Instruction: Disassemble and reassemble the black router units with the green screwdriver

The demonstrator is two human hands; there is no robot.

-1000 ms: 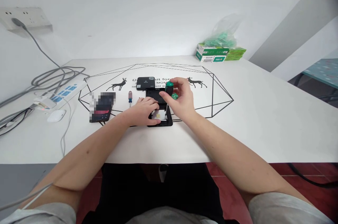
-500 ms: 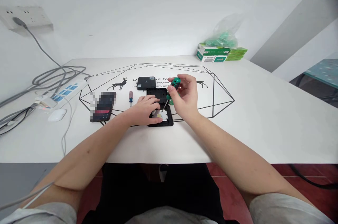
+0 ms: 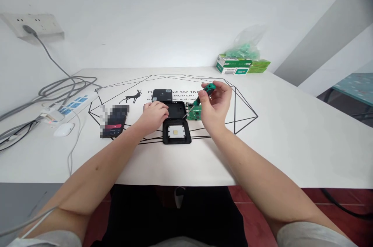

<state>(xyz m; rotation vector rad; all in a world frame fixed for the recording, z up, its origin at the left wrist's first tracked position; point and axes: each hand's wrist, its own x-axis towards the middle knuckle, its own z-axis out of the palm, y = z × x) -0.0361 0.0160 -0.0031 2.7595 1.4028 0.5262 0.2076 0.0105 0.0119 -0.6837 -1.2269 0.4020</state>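
Screwdriver (image 3: 197, 101) held betw thumb & fingers of R hand (image 3: 217, 105), shaft slanting down-left from them. L hand (image 3: 153, 116) fingers bent at blk shell (image 3: 178, 111); can't tell if gripping. Blk frame (image 3: 177, 141) below-right of L fingertips; green PCB (image 3: 196, 114) just left of R fingers.

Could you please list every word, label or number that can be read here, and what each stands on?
"ait for the", on the white table, partly covered.
"MOMENT", below that, same table.
"ent and", below that, partly covered.
Too small or blurred to read: markings on the flat black box, green-and-white cartons, phone and green circuit board.
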